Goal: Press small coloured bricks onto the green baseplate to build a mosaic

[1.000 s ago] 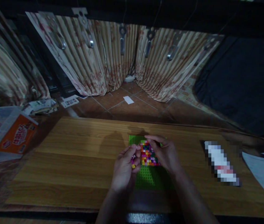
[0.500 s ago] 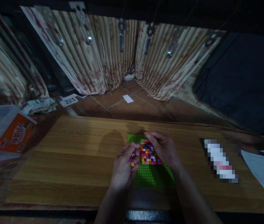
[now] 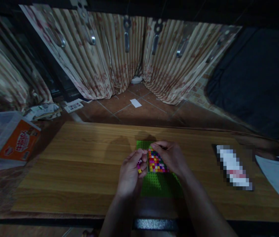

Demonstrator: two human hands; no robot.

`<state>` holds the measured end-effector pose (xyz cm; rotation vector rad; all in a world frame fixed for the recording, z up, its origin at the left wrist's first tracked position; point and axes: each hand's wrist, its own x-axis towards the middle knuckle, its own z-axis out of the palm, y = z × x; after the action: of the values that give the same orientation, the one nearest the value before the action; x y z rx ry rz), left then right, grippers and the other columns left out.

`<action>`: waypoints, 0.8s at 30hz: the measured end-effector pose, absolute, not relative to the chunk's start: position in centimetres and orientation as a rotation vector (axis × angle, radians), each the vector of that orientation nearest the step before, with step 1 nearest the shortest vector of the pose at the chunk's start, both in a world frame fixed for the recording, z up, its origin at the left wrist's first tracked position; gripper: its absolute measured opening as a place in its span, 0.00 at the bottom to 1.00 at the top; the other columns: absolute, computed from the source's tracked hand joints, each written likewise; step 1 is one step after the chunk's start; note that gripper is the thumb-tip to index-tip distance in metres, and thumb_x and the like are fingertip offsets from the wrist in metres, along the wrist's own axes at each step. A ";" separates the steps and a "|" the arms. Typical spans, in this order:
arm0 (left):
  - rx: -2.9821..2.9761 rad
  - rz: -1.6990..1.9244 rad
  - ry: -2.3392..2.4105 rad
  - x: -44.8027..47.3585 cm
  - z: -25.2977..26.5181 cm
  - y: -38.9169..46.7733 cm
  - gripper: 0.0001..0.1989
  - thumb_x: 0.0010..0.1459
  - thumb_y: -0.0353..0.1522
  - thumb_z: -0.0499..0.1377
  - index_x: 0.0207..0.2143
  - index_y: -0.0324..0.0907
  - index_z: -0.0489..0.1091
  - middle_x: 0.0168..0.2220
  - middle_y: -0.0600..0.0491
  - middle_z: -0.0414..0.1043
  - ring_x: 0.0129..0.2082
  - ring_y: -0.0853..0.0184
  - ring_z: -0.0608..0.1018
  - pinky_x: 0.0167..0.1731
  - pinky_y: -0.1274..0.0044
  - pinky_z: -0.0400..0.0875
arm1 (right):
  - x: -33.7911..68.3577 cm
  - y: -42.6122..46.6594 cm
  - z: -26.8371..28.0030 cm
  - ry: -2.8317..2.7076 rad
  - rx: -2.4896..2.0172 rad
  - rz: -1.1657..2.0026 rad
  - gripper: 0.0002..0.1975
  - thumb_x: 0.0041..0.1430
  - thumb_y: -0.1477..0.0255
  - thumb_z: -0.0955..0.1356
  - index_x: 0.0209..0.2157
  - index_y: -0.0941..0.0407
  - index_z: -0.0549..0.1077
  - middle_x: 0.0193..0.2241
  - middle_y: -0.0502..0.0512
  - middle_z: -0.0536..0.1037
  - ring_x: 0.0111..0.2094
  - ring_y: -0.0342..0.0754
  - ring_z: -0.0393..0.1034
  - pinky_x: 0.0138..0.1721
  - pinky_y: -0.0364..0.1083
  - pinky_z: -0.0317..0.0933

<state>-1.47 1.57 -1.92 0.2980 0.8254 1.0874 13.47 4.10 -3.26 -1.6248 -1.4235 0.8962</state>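
A green studded baseplate [image 3: 151,186] lies on the wooden table near its front edge. A block of small multicoloured toy bricks [image 3: 155,163] covers its middle part. My left hand [image 3: 128,172] is closed beside the plate's left edge, with a few small toy bricks [image 3: 139,167], purple and yellow, showing between its fingers. My right hand [image 3: 174,158] reaches over the right side of the brick block and hides part of it. Its thumb and index finger are pinched together at the block's far left corner. Whatever is between those fingertips is too small to make out.
On the table [image 3: 80,168], a blurred-out pale object [image 3: 234,168] lies to the right, with white papers [image 3: 277,177] beyond it. A clear plastic bin with an orange label [image 3: 18,141] stands at the left. Metal hooks [image 3: 126,36] hang in front of striped curtains [image 3: 99,59].
My right thumb and fingers have shifted slightly down and left at the block's far corner. My left hand stays nearly in place with its bricks. The camera view has moved a little.
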 end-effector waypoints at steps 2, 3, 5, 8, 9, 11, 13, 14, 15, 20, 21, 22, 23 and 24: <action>0.301 1.091 0.830 -1.4 -2.0 1.5 0.13 0.47 0.36 0.67 0.31 0.34 0.73 0.23 0.57 0.62 0.16 0.82 0.58 0.13 0.86 0.44 | 13.4 4.1 -3.3 -1.423 -1.635 0.910 0.14 0.56 0.61 0.68 0.31 0.55 0.81 0.28 0.53 0.82 0.30 0.50 0.74 0.33 0.46 0.64; 0.300 1.092 0.830 -1.4 -2.0 1.5 0.14 0.47 0.36 0.67 0.31 0.34 0.73 0.23 0.57 0.62 0.16 0.82 0.58 0.13 0.86 0.44 | 13.5 4.0 -3.4 -1.425 -1.631 0.913 0.14 0.56 0.61 0.67 0.32 0.55 0.81 0.29 0.53 0.82 0.31 0.50 0.75 0.33 0.47 0.64; 0.295 1.094 0.829 -1.2 -1.9 1.4 0.15 0.47 0.37 0.67 0.31 0.34 0.73 0.23 0.58 0.61 0.16 0.82 0.57 0.13 0.86 0.44 | 13.6 3.8 -3.4 -1.422 -1.601 0.877 0.14 0.57 0.60 0.67 0.35 0.54 0.80 0.33 0.53 0.82 0.34 0.51 0.76 0.38 0.48 0.66; 0.300 1.085 0.833 -1.0 -1.8 1.2 0.17 0.45 0.39 0.68 0.31 0.34 0.73 0.22 0.58 0.61 0.16 0.82 0.57 0.13 0.86 0.44 | 13.8 3.3 -2.9 -1.433 -1.503 0.712 0.14 0.59 0.61 0.66 0.41 0.52 0.78 0.41 0.55 0.81 0.44 0.52 0.74 0.47 0.51 0.64; 0.306 1.077 0.836 -0.9 -1.7 1.2 0.18 0.44 0.40 0.68 0.31 0.34 0.73 0.22 0.58 0.61 0.16 0.82 0.57 0.13 0.86 0.44 | 13.8 3.0 -2.4 -1.464 -1.462 0.665 0.13 0.60 0.63 0.66 0.42 0.52 0.78 0.42 0.55 0.80 0.46 0.52 0.73 0.49 0.51 0.63; 0.323 1.054 0.838 -0.8 -1.6 1.1 0.19 0.44 0.41 0.69 0.30 0.34 0.72 0.22 0.58 0.62 0.16 0.82 0.57 0.13 0.86 0.44 | 13.7 2.4 -1.3 -1.584 -1.363 0.648 0.11 0.61 0.65 0.66 0.42 0.51 0.77 0.43 0.54 0.79 0.47 0.50 0.72 0.50 0.51 0.62; 0.346 1.030 0.835 -0.7 -1.5 1.0 0.20 0.43 0.44 0.69 0.26 0.35 0.70 0.21 0.58 0.61 0.16 0.81 0.57 0.13 0.86 0.44 | 13.3 1.9 0.0 -1.706 -1.273 0.695 0.09 0.61 0.68 0.66 0.42 0.51 0.77 0.43 0.54 0.78 0.47 0.49 0.71 0.49 0.49 0.63; 0.357 1.020 0.835 -0.7 -1.5 1.0 0.21 0.43 0.45 0.69 0.24 0.36 0.68 0.21 0.58 0.61 0.16 0.81 0.56 0.13 0.86 0.44 | 13.1 1.7 0.6 -1.759 -1.248 0.729 0.09 0.61 0.69 0.67 0.43 0.51 0.77 0.42 0.53 0.78 0.46 0.48 0.71 0.48 0.49 0.63; 0.368 1.013 0.840 -0.6 -1.4 0.9 0.22 0.42 0.45 0.69 0.22 0.36 0.66 0.19 0.59 0.60 0.15 0.81 0.56 0.13 0.86 0.44 | 12.8 1.5 1.0 -1.785 -1.239 0.759 0.09 0.60 0.71 0.68 0.43 0.51 0.76 0.41 0.53 0.78 0.46 0.47 0.70 0.48 0.48 0.62; 0.426 0.965 0.885 -0.6 -1.0 0.8 0.20 0.43 0.43 0.69 0.23 0.37 0.67 0.18 0.60 0.59 0.15 0.80 0.57 0.14 0.85 0.49 | 12.2 1.3 1.9 -1.721 -1.251 0.872 0.06 0.59 0.76 0.69 0.37 0.53 0.77 0.33 0.49 0.78 0.37 0.42 0.72 0.43 0.44 0.63; 0.437 0.945 0.891 -0.6 -0.9 0.8 0.19 0.44 0.43 0.68 0.23 0.37 0.67 0.18 0.60 0.59 0.16 0.80 0.56 0.14 0.85 0.49 | 12.3 1.4 1.9 -1.712 -1.238 0.875 0.06 0.59 0.77 0.68 0.36 0.54 0.77 0.32 0.48 0.78 0.35 0.42 0.72 0.42 0.43 0.63; 0.441 0.923 0.896 -0.6 -0.8 0.9 0.19 0.44 0.42 0.68 0.22 0.37 0.66 0.18 0.60 0.59 0.16 0.80 0.56 0.14 0.85 0.49 | 12.4 1.4 1.8 -1.706 -1.220 0.866 0.06 0.59 0.78 0.68 0.36 0.54 0.77 0.31 0.48 0.78 0.34 0.41 0.72 0.41 0.42 0.63; 0.441 0.894 0.895 -0.6 -0.8 1.0 0.18 0.43 0.40 0.69 0.22 0.37 0.66 0.18 0.60 0.59 0.16 0.80 0.56 0.14 0.85 0.50 | 12.5 1.5 1.8 -1.704 -1.204 0.844 0.07 0.59 0.79 0.68 0.35 0.54 0.77 0.31 0.48 0.78 0.34 0.41 0.72 0.41 0.42 0.63; 0.423 0.889 0.890 -0.5 -0.7 1.0 0.17 0.42 0.39 0.69 0.23 0.37 0.67 0.18 0.60 0.59 0.15 0.80 0.56 0.13 0.85 0.50 | 12.6 1.5 1.8 -1.704 -1.191 0.819 0.07 0.59 0.80 0.68 0.36 0.54 0.77 0.30 0.48 0.78 0.34 0.41 0.72 0.41 0.42 0.63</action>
<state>-0.52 1.02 -0.69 0.4233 0.8899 0.8887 12.63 1.51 1.85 -1.1915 -1.7036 0.8187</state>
